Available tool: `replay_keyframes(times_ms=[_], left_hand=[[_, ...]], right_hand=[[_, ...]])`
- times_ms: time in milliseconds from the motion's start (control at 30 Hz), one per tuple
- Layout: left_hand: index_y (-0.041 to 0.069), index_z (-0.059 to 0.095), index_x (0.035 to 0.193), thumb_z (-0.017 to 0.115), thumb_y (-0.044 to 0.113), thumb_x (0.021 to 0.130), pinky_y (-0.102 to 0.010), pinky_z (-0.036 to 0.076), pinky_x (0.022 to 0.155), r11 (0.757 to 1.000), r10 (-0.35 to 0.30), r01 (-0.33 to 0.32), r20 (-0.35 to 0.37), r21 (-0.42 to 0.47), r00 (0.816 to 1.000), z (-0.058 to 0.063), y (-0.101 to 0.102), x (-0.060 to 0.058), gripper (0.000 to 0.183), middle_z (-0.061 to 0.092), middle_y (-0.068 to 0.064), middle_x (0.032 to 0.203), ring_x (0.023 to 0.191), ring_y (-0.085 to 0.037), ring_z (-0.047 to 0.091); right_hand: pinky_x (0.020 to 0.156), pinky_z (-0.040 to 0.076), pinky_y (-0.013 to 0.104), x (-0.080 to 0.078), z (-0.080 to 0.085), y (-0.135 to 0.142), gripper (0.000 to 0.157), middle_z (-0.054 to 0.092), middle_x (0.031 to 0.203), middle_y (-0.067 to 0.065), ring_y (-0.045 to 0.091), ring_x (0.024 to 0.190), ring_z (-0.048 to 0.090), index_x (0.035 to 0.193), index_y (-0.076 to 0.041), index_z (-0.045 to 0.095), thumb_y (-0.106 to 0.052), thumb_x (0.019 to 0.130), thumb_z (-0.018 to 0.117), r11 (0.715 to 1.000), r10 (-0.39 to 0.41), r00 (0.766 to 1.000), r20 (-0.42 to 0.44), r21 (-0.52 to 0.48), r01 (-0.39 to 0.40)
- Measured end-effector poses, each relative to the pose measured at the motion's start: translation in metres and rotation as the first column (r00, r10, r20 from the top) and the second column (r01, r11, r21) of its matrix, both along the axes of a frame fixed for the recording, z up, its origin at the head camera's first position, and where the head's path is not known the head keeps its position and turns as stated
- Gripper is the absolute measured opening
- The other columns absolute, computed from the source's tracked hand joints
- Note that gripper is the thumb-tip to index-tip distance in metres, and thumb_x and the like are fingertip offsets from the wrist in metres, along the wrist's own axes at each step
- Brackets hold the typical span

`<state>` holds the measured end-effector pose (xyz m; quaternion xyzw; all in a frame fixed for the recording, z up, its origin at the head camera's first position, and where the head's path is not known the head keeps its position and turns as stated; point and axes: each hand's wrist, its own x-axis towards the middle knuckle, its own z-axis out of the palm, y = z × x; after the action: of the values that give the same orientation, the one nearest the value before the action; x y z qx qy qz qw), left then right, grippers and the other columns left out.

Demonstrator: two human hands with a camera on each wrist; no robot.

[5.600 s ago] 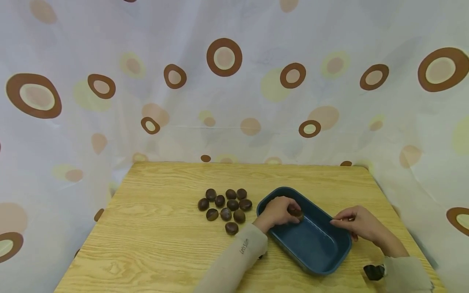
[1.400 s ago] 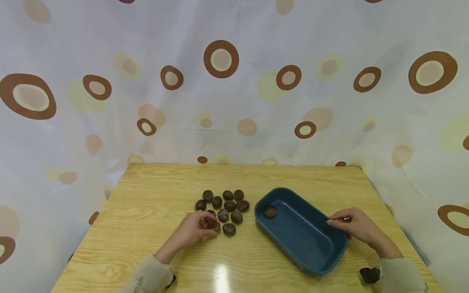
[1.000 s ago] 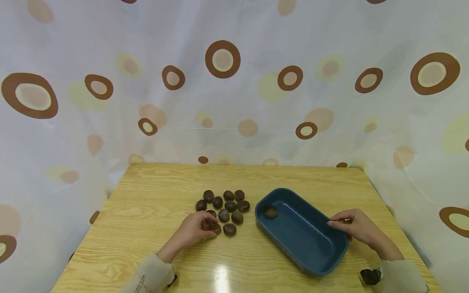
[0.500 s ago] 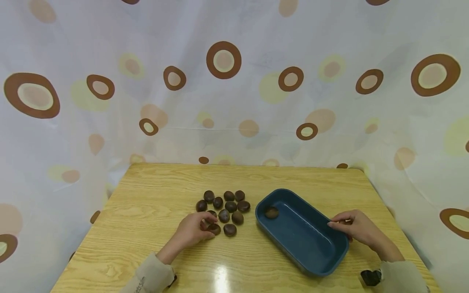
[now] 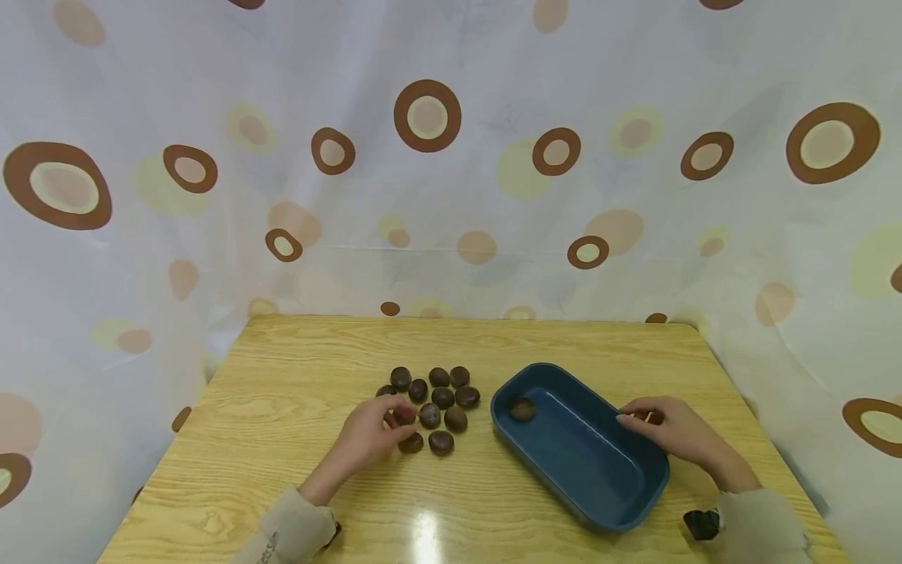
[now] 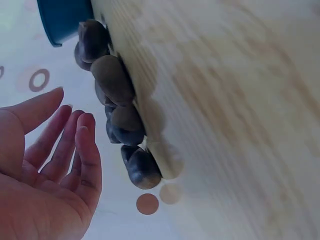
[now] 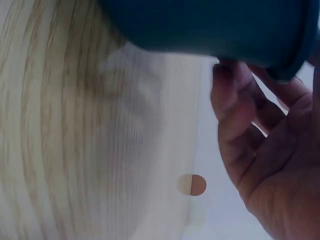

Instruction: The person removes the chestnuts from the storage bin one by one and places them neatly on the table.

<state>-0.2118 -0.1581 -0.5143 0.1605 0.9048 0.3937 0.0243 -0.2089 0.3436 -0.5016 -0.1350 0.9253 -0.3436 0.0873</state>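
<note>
Several dark brown chestnuts (image 5: 442, 397) lie in a loose cluster on the wooden table, left of a deep blue rectangular dish (image 5: 599, 458). Just above the cluster's near-left side hovers my left hand (image 5: 369, 435), its thumb and fingers loosely bent and apart. In the left wrist view a gap shows between these fingers and the chestnuts (image 6: 112, 80), with nothing in the grasp. One chestnut (image 5: 522, 408) sits inside the dish at its far-left end. My right hand (image 5: 676, 431) holds the dish's right rim, thumb on the inner side; its other fingers (image 7: 232, 115) bend against the outside wall.
The wooden table (image 5: 303, 470) extends around the dish and chestnuts. A pale curtain (image 5: 451, 196) with brown rings hangs behind the table and along its sides.
Since the oldest frame, a chestnut has been left in the dish and my left hand has returned to the cluster. Lately it has risen off the nearest chestnut; my right hand shifted slightly left.
</note>
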Motion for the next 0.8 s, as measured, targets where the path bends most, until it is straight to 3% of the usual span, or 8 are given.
replay_keyframes(times_ms=[133,200,300,400,467,600,700,800], left_hand=[[0.013,0.077,0.109,0.077,0.014,0.095,-0.024,0.053,0.068,1.0,-0.011,0.012,-0.053,0.014,0.999,0.007,0.008,0.001,0.014,0.074,0.001,0.1,0.082,-0.011,0.065],[0.015,0.077,0.11,0.076,0.015,0.096,-0.023,0.054,0.071,0.999,-0.023,0.025,-0.067,0.03,0.998,0.01,0.013,0.001,0.014,0.073,0.004,0.102,0.083,-0.011,0.066],[0.014,0.076,0.113,0.075,0.017,0.097,-0.023,0.053,0.071,0.997,-0.042,0.047,-0.072,0.059,0.997,0.014,0.017,0.002,0.016,0.073,0.005,0.106,0.084,-0.013,0.066],[0.013,0.075,0.116,0.074,0.016,0.098,-0.023,0.054,0.07,0.994,-0.063,0.069,-0.069,0.088,0.996,0.015,0.02,0.003,0.018,0.073,0.002,0.108,0.084,-0.015,0.067],[0.014,0.074,0.117,0.073,0.017,0.098,-0.023,0.055,0.071,0.991,-0.079,0.086,-0.064,0.102,0.995,0.016,0.022,0.004,0.018,0.073,-0.001,0.111,0.085,-0.015,0.067],[0.014,0.073,0.119,0.072,0.017,0.1,-0.024,0.055,0.074,0.981,-0.126,0.135,-0.068,0.143,0.99,0.018,0.03,0.004,0.02,0.072,-0.008,0.115,0.089,-0.016,0.068],[0.011,0.072,0.122,0.07,0.017,0.101,-0.026,0.055,0.074,0.969,-0.164,0.174,-0.068,0.174,0.984,0.021,0.041,0.002,0.022,0.071,-0.011,0.117,0.094,-0.021,0.067],[0.013,0.07,0.127,0.068,0.016,0.102,-0.028,0.056,0.081,0.954,-0.205,0.21,-0.042,0.215,0.978,0.021,0.055,0.0,0.026,0.069,-0.012,0.122,0.102,-0.026,0.066]], right_hand=[[0.068,0.053,0.025,-0.001,0.0,-0.005,0.022,0.074,0.095,-0.002,0.003,0.075,0.06,0.107,-0.013,0.08,-0.031,0.102,0.068,0.999,-0.028,0.999,-0.044,0.027,0.029],[0.065,0.053,0.025,0.0,0.0,-0.005,0.022,0.072,0.092,-0.002,0.002,0.071,0.058,0.108,-0.011,0.079,-0.029,0.102,0.068,0.999,-0.029,0.999,-0.034,0.013,0.029],[0.051,0.052,0.029,0.001,0.0,-0.003,0.03,0.063,0.079,0.0,0.002,0.054,0.05,0.122,0.0,0.071,-0.022,0.103,0.066,0.997,0.01,0.998,0.06,-0.071,-0.006],[0.039,0.049,0.037,0.003,0.001,0.0,0.049,0.055,0.066,0.001,0.007,0.039,0.042,0.141,0.011,0.051,-0.019,0.104,0.063,0.984,0.08,0.975,0.205,-0.172,-0.045],[0.041,0.052,0.041,0.005,0.002,0.0,0.057,0.054,0.062,0.0,0.011,0.038,0.046,0.149,0.01,0.042,-0.022,0.106,0.061,0.978,0.104,0.964,0.244,-0.2,-0.055],[0.044,0.053,0.041,0.005,0.001,-0.002,0.065,0.054,0.061,0.001,0.021,0.041,0.049,0.158,0.002,0.033,-0.03,0.107,0.059,0.973,0.079,0.977,0.198,-0.227,-0.033],[0.042,0.052,0.041,0.003,-0.001,-0.005,0.07,0.055,0.062,0.004,0.026,0.041,0.049,0.163,0.001,0.022,-0.02,0.107,0.059,0.955,0.102,0.982,0.16,-0.291,-0.052],[0.042,0.053,0.044,0.001,-0.001,-0.009,0.078,0.059,0.061,0.009,0.03,0.041,0.055,0.165,-0.001,0.01,-0.014,0.106,0.06,0.937,0.137,0.973,0.187,-0.343,-0.066]])
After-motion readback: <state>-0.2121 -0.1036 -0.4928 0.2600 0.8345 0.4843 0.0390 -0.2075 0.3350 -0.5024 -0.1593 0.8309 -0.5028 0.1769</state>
